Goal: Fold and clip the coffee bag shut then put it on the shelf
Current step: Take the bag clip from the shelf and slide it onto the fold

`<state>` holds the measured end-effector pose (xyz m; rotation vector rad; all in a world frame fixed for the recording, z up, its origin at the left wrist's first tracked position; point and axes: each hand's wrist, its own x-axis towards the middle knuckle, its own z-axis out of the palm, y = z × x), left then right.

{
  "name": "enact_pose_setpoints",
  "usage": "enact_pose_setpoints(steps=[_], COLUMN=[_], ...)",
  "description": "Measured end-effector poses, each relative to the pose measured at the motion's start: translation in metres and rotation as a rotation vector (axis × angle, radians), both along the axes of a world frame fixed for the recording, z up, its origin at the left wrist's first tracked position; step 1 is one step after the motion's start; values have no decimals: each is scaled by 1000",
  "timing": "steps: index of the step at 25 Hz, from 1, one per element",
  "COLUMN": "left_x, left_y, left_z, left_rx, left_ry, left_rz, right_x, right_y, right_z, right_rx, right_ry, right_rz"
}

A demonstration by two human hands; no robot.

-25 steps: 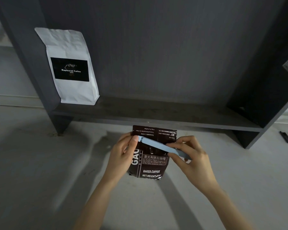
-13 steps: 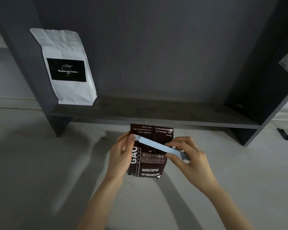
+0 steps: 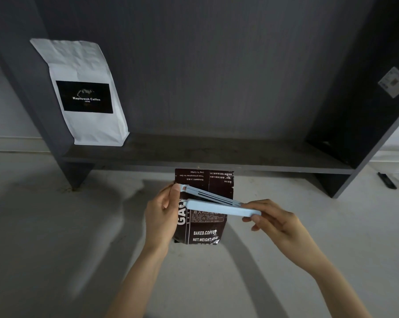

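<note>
A dark brown coffee bag [image 3: 203, 226] with white print hangs upright in front of me, its top folded over toward me. My left hand [image 3: 161, 214] grips the bag's left edge, thumb on the far end of a light blue sealing clip [image 3: 216, 204]. The clip lies across the bag just under the fold, its two arms spread apart at the left and joined at the right. My right hand [image 3: 274, 219] pinches the clip's hinged right end. The dark grey shelf [image 3: 216, 154] runs just beyond the bag.
A white coffee bag [image 3: 86, 92] with a black label stands at the shelf's left end against the side panel. The shelf's right panel [image 3: 366, 99] carries a small sticker. Pale floor lies below, with a small dark object [image 3: 386, 180] at the far right.
The clip, which was one closed bar across the bag, now has its two arms spread apart at the left end. Bag and both hands stay at about the same place.
</note>
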<state>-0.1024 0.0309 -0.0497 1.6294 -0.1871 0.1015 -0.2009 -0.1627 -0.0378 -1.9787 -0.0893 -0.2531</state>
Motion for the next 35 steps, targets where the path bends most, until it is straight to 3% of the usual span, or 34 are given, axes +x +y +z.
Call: enact_pose_setpoints(steps=[7,15,23,35], left_x=[0,5,8,6], left_y=[8,10,14,15], left_z=[3,-3,-6,-8], left_rx=[-62,-96,-100,-95], left_ry=[10,7,28,80], left_rz=[-126,-157,-169,-174], right_x=[5,21,47,54], right_y=[-1,-9,11,31], right_z=[9,24,11,7], right_rx=[90,202,79,207], right_ry=[-46,-104,-29,-39], right_rz=[-85,-396,-244,-291])
